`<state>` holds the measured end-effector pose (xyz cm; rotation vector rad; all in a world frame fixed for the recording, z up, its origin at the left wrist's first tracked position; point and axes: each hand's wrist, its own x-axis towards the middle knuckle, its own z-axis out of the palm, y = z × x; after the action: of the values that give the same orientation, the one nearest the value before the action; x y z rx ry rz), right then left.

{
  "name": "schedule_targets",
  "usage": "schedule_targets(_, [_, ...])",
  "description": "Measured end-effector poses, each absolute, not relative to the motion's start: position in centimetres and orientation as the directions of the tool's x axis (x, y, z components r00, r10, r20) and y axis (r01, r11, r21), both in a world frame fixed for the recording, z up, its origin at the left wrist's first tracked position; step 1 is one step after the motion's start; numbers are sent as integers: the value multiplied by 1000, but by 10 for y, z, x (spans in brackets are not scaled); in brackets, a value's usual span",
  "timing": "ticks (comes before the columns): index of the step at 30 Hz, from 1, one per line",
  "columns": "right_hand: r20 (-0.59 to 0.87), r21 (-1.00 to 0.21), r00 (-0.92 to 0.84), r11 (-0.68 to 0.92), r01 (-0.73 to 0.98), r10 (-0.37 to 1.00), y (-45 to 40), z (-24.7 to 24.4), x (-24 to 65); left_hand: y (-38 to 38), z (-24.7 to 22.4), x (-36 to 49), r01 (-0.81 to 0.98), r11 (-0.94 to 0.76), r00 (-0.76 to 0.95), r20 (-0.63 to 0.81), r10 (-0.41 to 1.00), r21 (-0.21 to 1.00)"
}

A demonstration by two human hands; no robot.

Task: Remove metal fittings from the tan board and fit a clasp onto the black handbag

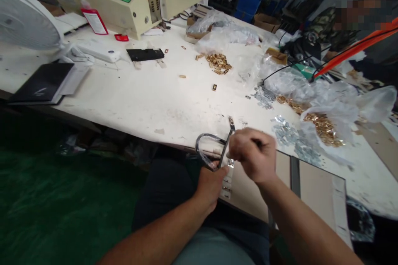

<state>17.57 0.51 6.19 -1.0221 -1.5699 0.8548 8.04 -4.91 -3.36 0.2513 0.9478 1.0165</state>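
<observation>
The left grip [212, 187] is clenched on a thin dark looped strap [201, 149] carrying a narrow metal bar [228, 145], which looks light and springy, best held at the stiffer bar, while the curled right grip [253, 155] just beside it hides whether it holds anything.

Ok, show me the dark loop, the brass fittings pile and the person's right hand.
Dark loop [197, 148]: head view, on its left bend.
Brass fittings pile [219, 63]: head view, on the pile's middle.
Right hand [253, 155]: head view, on the back of the hand.
</observation>
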Motion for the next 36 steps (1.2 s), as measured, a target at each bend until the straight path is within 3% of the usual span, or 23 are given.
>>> schedule_targets(2, [277, -861, -184, 329, 389, 943, 5, 64, 179, -49, -32, 80, -625, 531, 179, -557, 811, 572])
schedule_targets(4, [259, -840, -151, 300, 452, 954, 4, 66, 186, -49, -30, 79, -619, 550, 197, -567, 800, 561])
schedule_targets(9, [415, -908, 10, 413, 67, 910, 0, 57, 192, -50, -33, 80, -586, 576, 207, -582, 786, 569])
schedule_targets(11, [385, -923, 44, 382, 53, 922, -2, 45, 194, -49, -34, 81, -582, 567, 184, -585, 790, 582])
schedule_targets(18, [218, -921, 200, 134, 364, 955, -15, 49, 235, -52, -36, 78, -546, 563, 173, -574, 800, 620])
schedule_targets(20, [181, -817, 208, 29, 576, 961, -15, 55, 246, -54, -38, 76, -536, 556, 169, -565, 808, 635])
schedule_targets(23, [137, -569, 123, -24, 822, 983, -10, 49, 252, -57, -42, 77, -514, 560, 171, -562, 809, 650])
schedule_targets(27, [49, -373, 63, -40, 927, 997, -4, 26, 245, -66, -51, 77, -499, 560, 163, -563, 810, 661])
schedule_targets(29, [63, -328, 85, -60, 943, 994, -3, 19, 240, -71, -52, 68, -462, 506, 97, -526, 845, 728])
schedule_targets(31, [74, -311, 105, -77, 947, 992, -3, 16, 238, -71, -46, 51, -330, 365, -97, -416, 904, 871])
schedule_targets(33, [72, -300, 106, -79, 951, 992, -3, 15, 238, -63, -33, 34, -4, 122, -320, -117, 940, 993])
schedule_targets(34, [72, -297, 105, -79, 952, 992, -2, 15, 239, -56, -25, 27, 211, -23, -335, 95, 938, 977])
schedule_targets(36, [72, -298, 99, -74, 952, 992, -1, 16, 240, -35, -10, 23, 551, -320, -88, 435, 896, 771])
